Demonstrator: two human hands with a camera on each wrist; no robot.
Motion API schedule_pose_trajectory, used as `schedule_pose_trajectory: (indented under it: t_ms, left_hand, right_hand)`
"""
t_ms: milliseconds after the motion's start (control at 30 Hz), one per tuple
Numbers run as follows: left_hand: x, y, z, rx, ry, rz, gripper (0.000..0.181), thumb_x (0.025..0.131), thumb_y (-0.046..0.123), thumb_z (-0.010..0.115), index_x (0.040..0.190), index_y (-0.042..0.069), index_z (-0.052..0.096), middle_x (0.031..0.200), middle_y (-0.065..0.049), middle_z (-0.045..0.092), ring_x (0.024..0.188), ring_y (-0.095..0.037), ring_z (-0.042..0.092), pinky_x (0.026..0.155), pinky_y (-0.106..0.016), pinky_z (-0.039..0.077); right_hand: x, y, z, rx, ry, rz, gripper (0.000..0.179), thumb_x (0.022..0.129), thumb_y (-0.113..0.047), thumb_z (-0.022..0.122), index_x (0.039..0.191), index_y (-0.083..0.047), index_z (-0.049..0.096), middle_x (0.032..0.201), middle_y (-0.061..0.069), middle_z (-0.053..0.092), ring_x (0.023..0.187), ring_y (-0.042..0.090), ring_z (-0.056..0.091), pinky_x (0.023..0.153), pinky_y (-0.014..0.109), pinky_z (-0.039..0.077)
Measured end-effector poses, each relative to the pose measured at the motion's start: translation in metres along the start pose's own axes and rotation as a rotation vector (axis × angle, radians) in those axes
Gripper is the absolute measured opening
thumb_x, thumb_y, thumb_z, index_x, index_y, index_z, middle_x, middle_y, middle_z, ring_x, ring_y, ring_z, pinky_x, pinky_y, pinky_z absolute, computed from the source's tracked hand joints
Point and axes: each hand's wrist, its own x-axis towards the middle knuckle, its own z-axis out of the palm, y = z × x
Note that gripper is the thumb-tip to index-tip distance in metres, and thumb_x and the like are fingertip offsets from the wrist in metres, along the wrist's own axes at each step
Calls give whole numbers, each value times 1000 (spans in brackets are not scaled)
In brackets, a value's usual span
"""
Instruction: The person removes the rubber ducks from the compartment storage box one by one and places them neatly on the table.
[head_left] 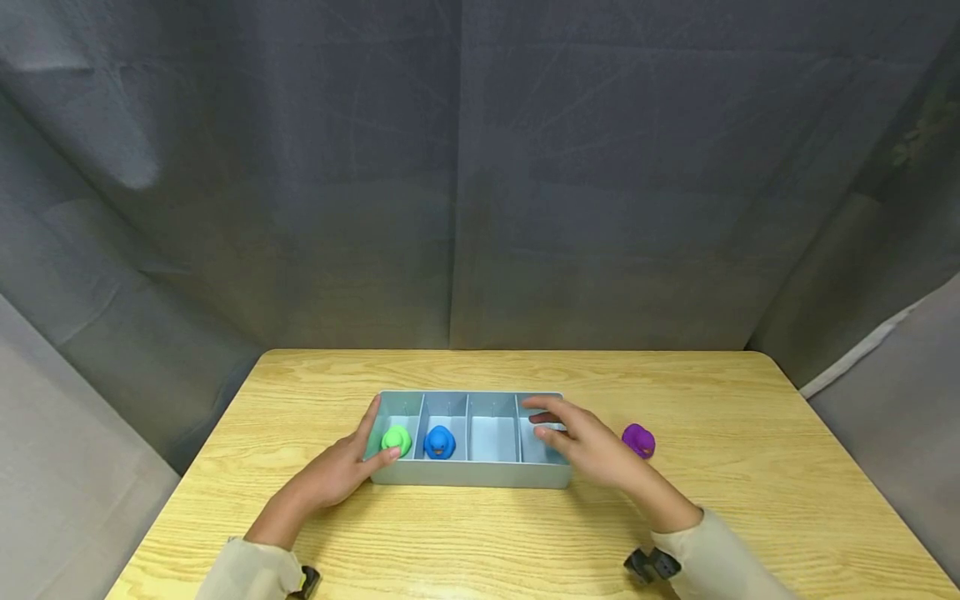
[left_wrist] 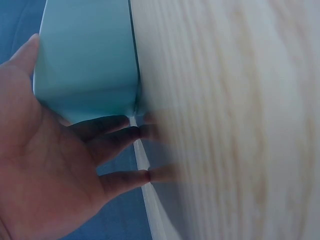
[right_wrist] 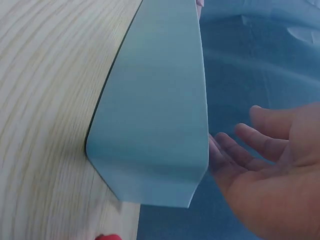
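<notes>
A long pale blue-green divided box lies across the table. A green rubber duck sits in its leftmost compartment, and a blue rubber duck in the compartment beside that. My left hand rests against the box's left end, its thumb over the front rim by the green duck. In the left wrist view the fingers are spread and fairly straight. Over the rightmost compartment hovers my right hand, fingers loosely bent, with nothing visible in its grasp. A purple rubber duck lies on the table right of that hand.
The wooden table ends at a dark grey curtain behind it. Pale panels flank the sides. In the right wrist view, a small red shape is cut off at the bottom edge.
</notes>
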Motion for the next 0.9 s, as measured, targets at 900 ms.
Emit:
schedule_pose_trajectory:
  t_ms: [900]
  left_hand:
    - [-1, 1, -1, -2, -2, 1, 90, 104, 62, 46, 164, 35, -16, 166, -26, 25, 149, -50, 31, 115, -68, 29]
  right_hand:
    - [31, -14, 38, 31, -41, -4, 41, 106, -8, 57, 146, -1, 53, 145, 21, 58, 126, 36, 62, 100, 51, 53]
